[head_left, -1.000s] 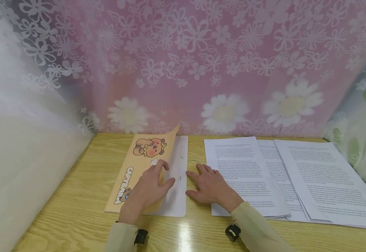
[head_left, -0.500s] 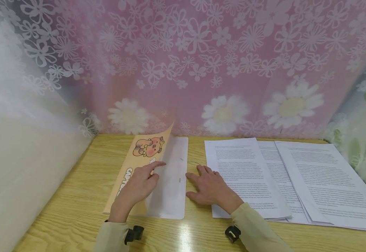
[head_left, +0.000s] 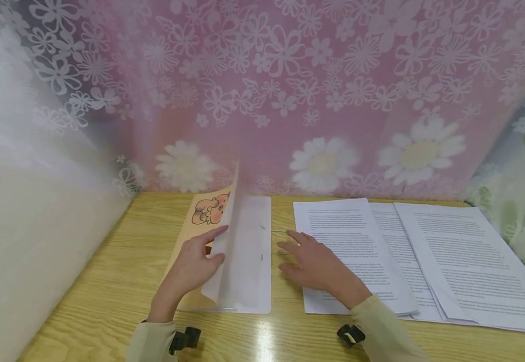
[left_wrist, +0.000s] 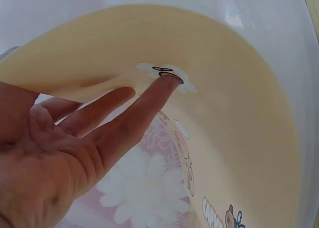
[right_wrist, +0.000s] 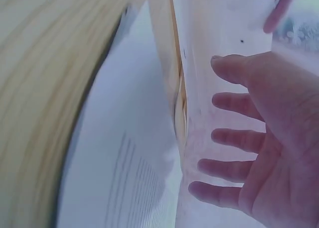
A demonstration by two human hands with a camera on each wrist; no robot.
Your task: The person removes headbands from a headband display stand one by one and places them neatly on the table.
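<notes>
An orange folder (head_left: 205, 216) with a cartoon capybara cover lies partly open on the left of the table. My left hand (head_left: 196, 261) is at its cover, which stands bent upward. In the left wrist view, a straight finger (left_wrist: 154, 103) touches the cover's printed side, and other fingers lie partly behind its edge. The pale inside sheet (head_left: 248, 276) shows two small slots near its right edge. From that edge two thin strands (head_left: 279, 231) reach toward my right hand (head_left: 312, 261), whose spread fingers hold nothing visible.
To the right lie several overlapping stacks of printed paper (head_left: 343, 221), the nearest partly under my right forearm. The wooden table (head_left: 108, 281) meets a flowered pink curtain (head_left: 253, 125) at the back and a white one (head_left: 27, 211) on the left.
The cover has swung further up and leftward with my left hand. My right hand has shifted slightly right and lifted from the folder's edge, showing the second strand.
</notes>
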